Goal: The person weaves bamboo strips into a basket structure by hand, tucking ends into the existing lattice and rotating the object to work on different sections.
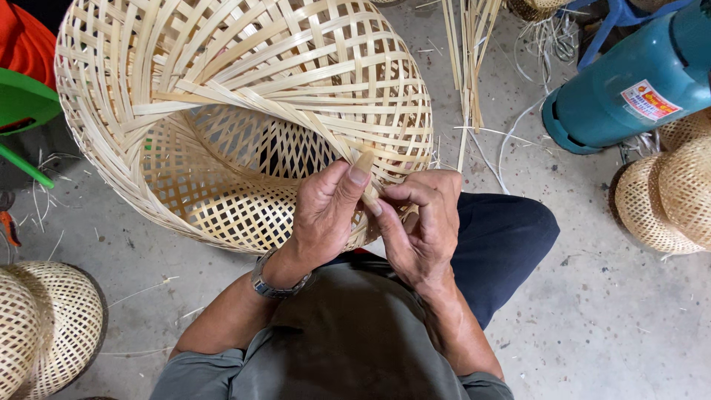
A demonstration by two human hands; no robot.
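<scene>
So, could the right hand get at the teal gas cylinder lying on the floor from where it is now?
Probably yes, with a stretch. The right hand is busy at the woven basket's rim, but only bare concrete floor and loose bamboo strips lie between it and the teal cylinder.

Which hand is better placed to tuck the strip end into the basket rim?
Probably the left hand: its thumb already presses the bamboo strip against the basket rim, while the right hand pinches lower down.

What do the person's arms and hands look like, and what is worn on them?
Both hands are bare, without gloves. The left hand has a silver metal wristwatch on its wrist. The right hand wears nothing. Short grey-green sleeves end near the elbows; the forearms are uncovered.
</scene>
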